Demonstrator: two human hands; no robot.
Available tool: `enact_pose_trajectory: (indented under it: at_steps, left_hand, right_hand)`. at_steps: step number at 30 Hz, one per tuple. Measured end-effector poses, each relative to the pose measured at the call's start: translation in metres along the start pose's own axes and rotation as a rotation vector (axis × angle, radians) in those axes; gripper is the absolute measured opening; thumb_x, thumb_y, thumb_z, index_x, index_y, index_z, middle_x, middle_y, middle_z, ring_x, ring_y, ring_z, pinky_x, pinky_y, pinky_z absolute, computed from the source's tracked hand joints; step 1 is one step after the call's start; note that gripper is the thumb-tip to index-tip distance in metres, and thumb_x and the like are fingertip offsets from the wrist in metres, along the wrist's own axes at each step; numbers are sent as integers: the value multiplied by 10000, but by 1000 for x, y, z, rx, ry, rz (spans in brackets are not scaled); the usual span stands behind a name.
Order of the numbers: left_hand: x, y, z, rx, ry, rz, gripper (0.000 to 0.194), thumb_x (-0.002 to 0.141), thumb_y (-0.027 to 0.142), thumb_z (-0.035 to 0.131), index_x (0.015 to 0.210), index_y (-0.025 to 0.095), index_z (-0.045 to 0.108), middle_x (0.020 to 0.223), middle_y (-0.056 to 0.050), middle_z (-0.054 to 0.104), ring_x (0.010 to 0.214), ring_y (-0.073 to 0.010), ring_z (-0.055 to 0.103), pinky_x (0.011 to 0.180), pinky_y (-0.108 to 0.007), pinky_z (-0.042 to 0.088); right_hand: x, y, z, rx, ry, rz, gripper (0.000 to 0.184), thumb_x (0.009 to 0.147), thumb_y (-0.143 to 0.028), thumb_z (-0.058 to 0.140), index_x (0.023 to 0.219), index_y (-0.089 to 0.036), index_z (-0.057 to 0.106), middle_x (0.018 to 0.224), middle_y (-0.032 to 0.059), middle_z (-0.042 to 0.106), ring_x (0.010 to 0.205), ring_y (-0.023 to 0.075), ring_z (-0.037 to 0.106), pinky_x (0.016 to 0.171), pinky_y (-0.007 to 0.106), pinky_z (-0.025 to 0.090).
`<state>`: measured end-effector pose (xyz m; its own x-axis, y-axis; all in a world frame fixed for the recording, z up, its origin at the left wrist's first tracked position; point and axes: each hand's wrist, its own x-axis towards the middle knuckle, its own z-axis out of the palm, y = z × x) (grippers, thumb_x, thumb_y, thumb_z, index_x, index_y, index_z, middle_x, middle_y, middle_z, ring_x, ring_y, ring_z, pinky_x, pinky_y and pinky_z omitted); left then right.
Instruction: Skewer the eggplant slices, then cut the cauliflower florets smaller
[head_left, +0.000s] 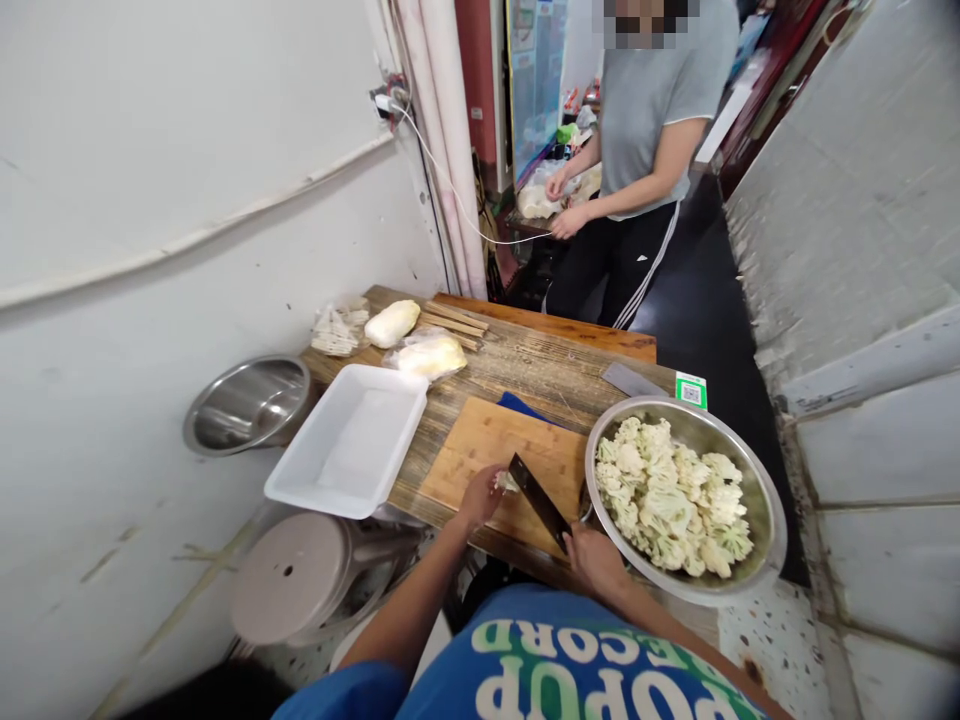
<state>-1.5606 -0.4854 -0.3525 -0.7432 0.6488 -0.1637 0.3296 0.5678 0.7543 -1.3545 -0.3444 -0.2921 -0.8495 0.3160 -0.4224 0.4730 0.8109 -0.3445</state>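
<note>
My right hand (pixel 592 560) is closed around the handle of a cleaver (pixel 538 500), its dark blade slanting up and left over the wooden cutting board (pixel 472 440). At the blade's tip, the fingers of my left hand (pixel 481 496) are closed on a small piece of cauliflower (pixel 507 482), partly covered by the fingers. To the right of the board stands a large steel bowl (pixel 769 500), heaped with cauliflower florets (pixel 667 500).
A white plastic tub (pixel 341 440) and a steel basin (pixel 247 400) stand to the left. Wrapped cabbages (pixel 427 355) lie at the back of the table (pixel 540 355). Stools (pixel 289 580) sit at lower left. Across the table, another person (pixel 645 150) holds a white cable (pixel 510 242).
</note>
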Motion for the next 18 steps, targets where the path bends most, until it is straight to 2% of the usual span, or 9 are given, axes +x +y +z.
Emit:
enact_pose_trajectory:
  at_steps: [9, 14, 18]
  left_hand:
    - [-7, -5, 7, 77, 48, 205, 449, 650, 6, 472, 1061, 163, 562, 1073, -86, 609, 1029, -186, 558, 937, -367, 447]
    - [-8, -7, 4, 21, 22, 121, 497, 680, 25, 463, 1144, 176, 557, 1147, -84, 605, 1027, -171, 574, 872, -323, 487]
    - [-2, 1, 2, 19, -43, 39, 519, 694, 61, 512, 1197, 182, 551, 1027, -55, 665, 867, -152, 614, 747, -266, 509]
  right_hand:
    - [1, 1, 0, 20, -21, 16, 324, 958, -242, 307, 982, -86, 589, 895, 183, 703, 808, 227, 691, 644, 260, 457]
    - [-3, 5, 0, 40, -27, 20, 330, 959, -257, 312, 1000, -90, 593, 896, 182, 703, 813, 210, 688, 660, 242, 455]
    - [-3, 5, 0, 47, -33, 13, 322, 958, -250, 316, 987, -101, 599, 895, 180, 703, 809, 216, 691, 654, 251, 454]
